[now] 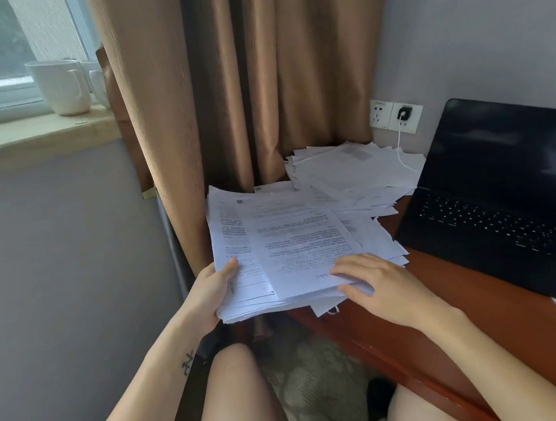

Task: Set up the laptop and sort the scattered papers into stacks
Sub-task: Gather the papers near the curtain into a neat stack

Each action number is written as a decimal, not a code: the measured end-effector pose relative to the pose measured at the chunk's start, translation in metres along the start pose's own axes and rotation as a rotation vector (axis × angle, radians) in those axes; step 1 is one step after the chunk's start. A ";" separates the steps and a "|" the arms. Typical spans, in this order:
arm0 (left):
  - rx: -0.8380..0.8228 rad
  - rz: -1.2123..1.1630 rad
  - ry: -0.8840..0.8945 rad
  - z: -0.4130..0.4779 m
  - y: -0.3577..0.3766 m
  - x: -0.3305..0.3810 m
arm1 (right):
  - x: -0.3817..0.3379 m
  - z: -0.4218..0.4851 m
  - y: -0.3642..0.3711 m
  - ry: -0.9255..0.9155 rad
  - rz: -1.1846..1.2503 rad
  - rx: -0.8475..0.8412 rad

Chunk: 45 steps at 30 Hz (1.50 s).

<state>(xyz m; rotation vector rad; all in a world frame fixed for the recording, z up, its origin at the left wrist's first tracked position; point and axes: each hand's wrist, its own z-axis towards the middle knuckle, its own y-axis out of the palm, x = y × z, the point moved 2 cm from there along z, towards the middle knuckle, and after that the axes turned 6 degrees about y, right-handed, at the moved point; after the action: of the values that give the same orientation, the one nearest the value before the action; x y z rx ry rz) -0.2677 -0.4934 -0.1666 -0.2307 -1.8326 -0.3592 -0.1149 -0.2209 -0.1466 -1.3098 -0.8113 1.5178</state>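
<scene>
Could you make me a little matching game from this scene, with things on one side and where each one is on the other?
Things:
1 laptop
2 white mug
3 white plug
4 paper stack

Places:
A on the windowsill
B in the wall socket
C open on the wooden desk
D held by the left hand and right hand

Pairs: 1-C, 2-A, 3-B, 4-D

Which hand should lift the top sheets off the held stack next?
Right. The right hand pinches the top sheets at their near edge, on the far pile's side; the left hand grips the stack's overhanging corner.
</scene>
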 end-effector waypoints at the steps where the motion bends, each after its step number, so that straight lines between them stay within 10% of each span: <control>1: -0.004 0.000 0.001 0.000 0.000 -0.001 | 0.001 -0.002 -0.001 0.009 -0.018 -0.042; 9: 0.003 0.016 0.002 -0.003 -0.004 -0.001 | 0.010 -0.006 -0.013 0.038 -0.151 -0.211; 17: -0.003 -0.016 -0.026 -0.009 -0.011 -0.002 | 0.005 -0.014 -0.005 0.001 0.082 0.205; 30: -0.064 -0.062 -0.051 -0.023 -0.013 0.013 | -0.030 -0.006 0.029 -0.372 -0.091 0.311; 36: -0.023 0.059 -0.048 -0.014 -0.017 0.004 | -0.029 0.001 0.033 -0.115 0.105 0.034; 45: 0.019 0.059 -0.050 -0.011 -0.015 -0.001 | -0.021 0.043 0.017 0.473 0.636 0.102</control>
<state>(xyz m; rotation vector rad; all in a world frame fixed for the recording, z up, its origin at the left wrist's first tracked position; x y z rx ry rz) -0.2624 -0.5113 -0.1670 -0.2823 -1.8737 -0.2974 -0.1610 -0.2425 -0.1456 -1.8548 -0.0014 1.5838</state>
